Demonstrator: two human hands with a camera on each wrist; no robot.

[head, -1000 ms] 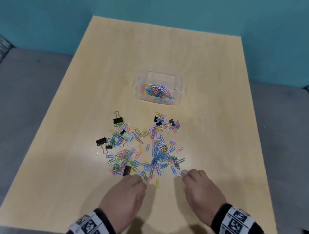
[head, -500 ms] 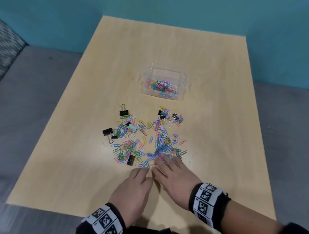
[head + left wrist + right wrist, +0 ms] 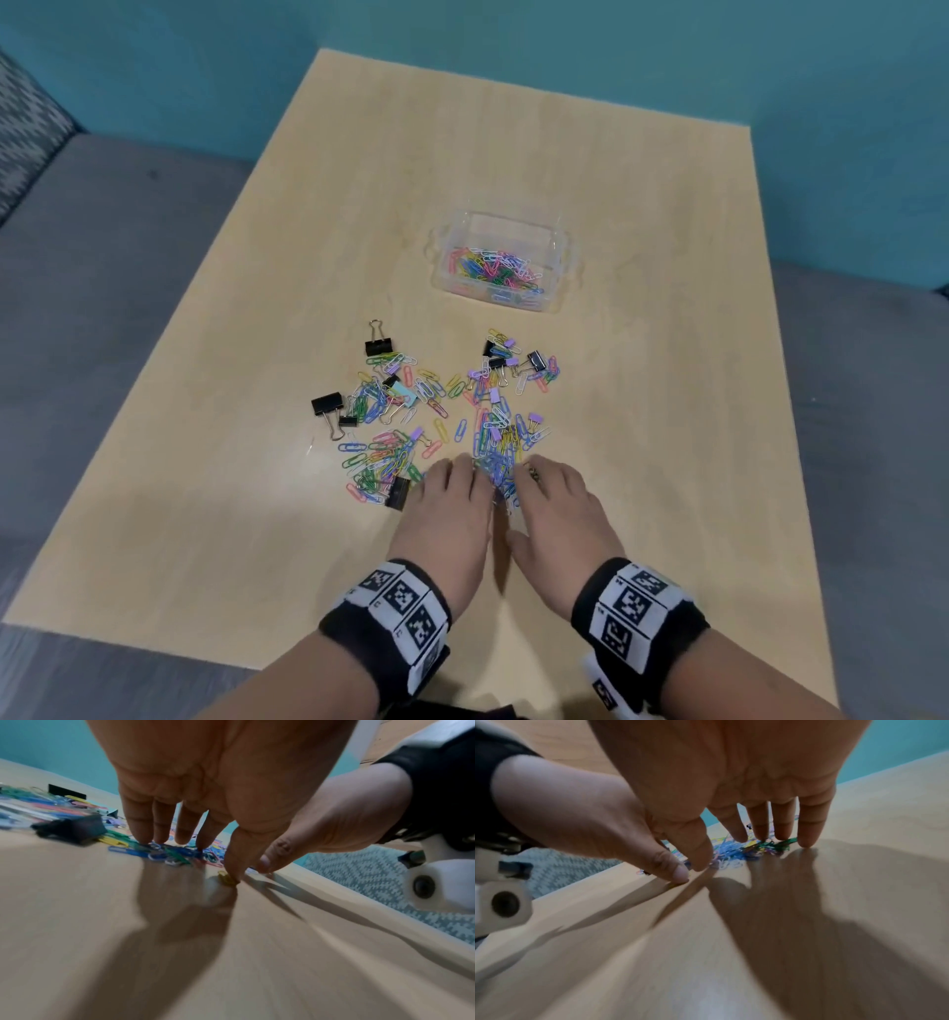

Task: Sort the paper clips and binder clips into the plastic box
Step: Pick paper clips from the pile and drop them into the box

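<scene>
Wooden table (image 3: 642,462), both hands down flat-ish at the near edge of the clip scatter. Step in hand, as I read it: raking a bunch of paper clips (image 3: 495,457) together between the two hands before a scoop to the plastic box (image 3: 562,252).

Left hand (image 3: 447,519): fingers extended, not curled round anything, fingertips (image 3: 148,839) touching blue and green clips in the left wrist view; thumb tip on or just beside a yellow clip (image 3: 226,879), blurred, so contact is probable, not certain.

Right hand (image 3: 557,514): fingers likewise straight and spread, fingertips (image 3: 805,841) on the table at the clump's edge, thumb down near the other hand's thumb. Neither hand holds anything.

The gathered clump, mostly blue, lies between the two sets of fingertips, touching both. A black binder clip (image 3: 398,493) sits just beside the left hand's outer side. More paper clips and binder clips, black and lilac, spread beyond the hands toward the box.

The box stands well apart, farther up the table, with one compartment already holding coloured paper clips; the far part looks bare, no binder clips visible in it.

Next move calls for closing the hands inward under the clump, lifting without spilling, and keeping binder clips out of the handful, judging by the sort.
</scene>
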